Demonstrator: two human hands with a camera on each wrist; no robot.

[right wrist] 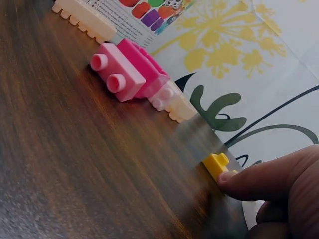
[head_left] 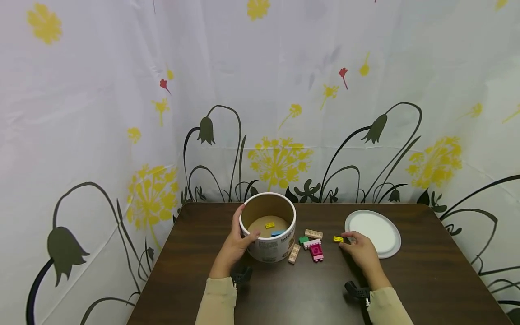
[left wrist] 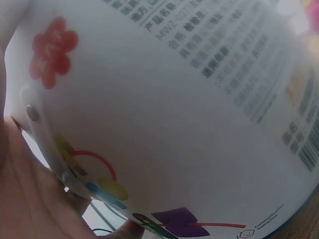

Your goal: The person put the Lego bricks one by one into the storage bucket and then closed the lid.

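Observation:
A white round tub point(head_left: 270, 249) stands on the table with its opening facing up. My left hand point(head_left: 234, 246) grips its left side, thumb over the near rim; the left wrist view is filled by the tub's printed wall point(left wrist: 164, 124). Inside the tub lie a yellow brick point(head_left: 270, 225) and a blue brick point(head_left: 278, 233). My right hand point(head_left: 361, 251) pinches another small yellow brick point(head_left: 338, 239) at table level, between thumb and forefinger. In the right wrist view the thumb point(right wrist: 254, 181) covers one end of this yellow brick point(right wrist: 214, 163).
Between tub and right hand lie a magenta-and-pink brick piece point(head_left: 316, 252), a pale pink brick point(head_left: 312, 243), a green brick point(head_left: 303, 239) and two beige bricks, one farther back point(head_left: 313, 234), one beside the tub point(head_left: 294, 254). A white lid-like disc point(head_left: 373, 231) lies behind my right hand.

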